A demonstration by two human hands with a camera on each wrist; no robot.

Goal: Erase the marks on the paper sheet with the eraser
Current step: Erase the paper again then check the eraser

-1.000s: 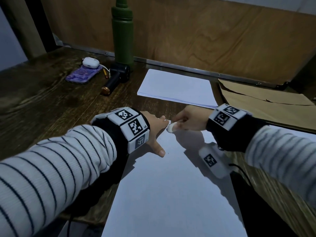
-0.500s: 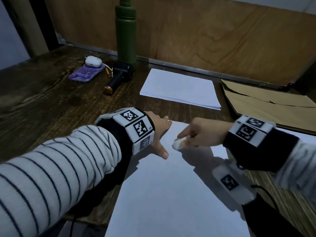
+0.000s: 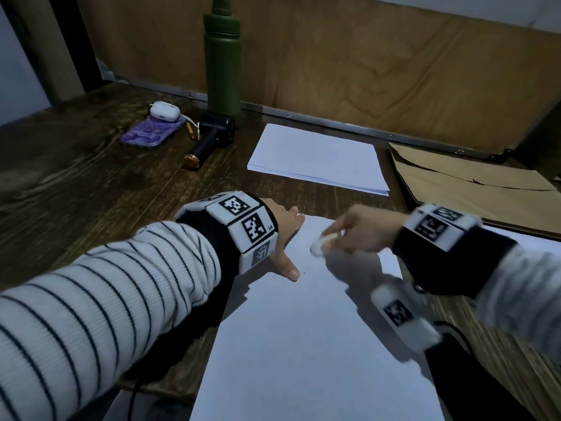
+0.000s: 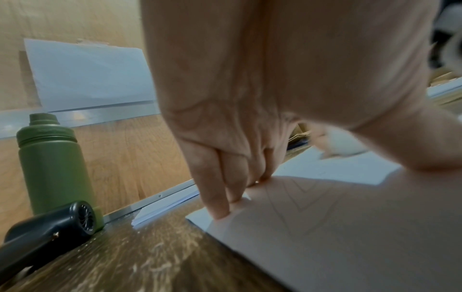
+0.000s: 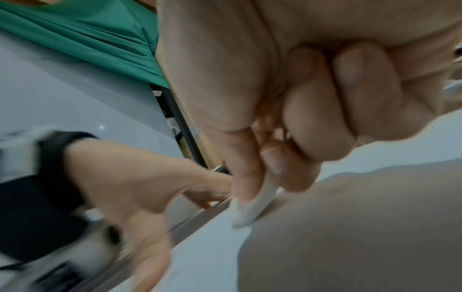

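White paper sheet [image 3: 318, 344] lies on the dark wood tabletop [image 3: 76, 183], close to the person. The left hand [image 3: 283, 235] is flat, with straight fingers [image 4: 215, 199] pressing the far left corner of the sheet to keep it from sliding. The right hand [image 3: 361, 230] pinches a small white eraser [image 3: 321, 243] and rubs its tip on the sheet near the far edge. Thin pencil lines like triangles [image 4: 297, 203] show by the left fingers, so the job looks only partly done, and more rubbing is left. Farther back stand a green bottle [image 3: 221, 59], a small black fan [image 3: 212, 138], a purple phone [image 3: 151, 133] with a white earbud case [image 3: 165, 110], a stack of paper [image 3: 315, 158] and a brown envelope [image 3: 473, 189]. Nothing blocks the sheet.
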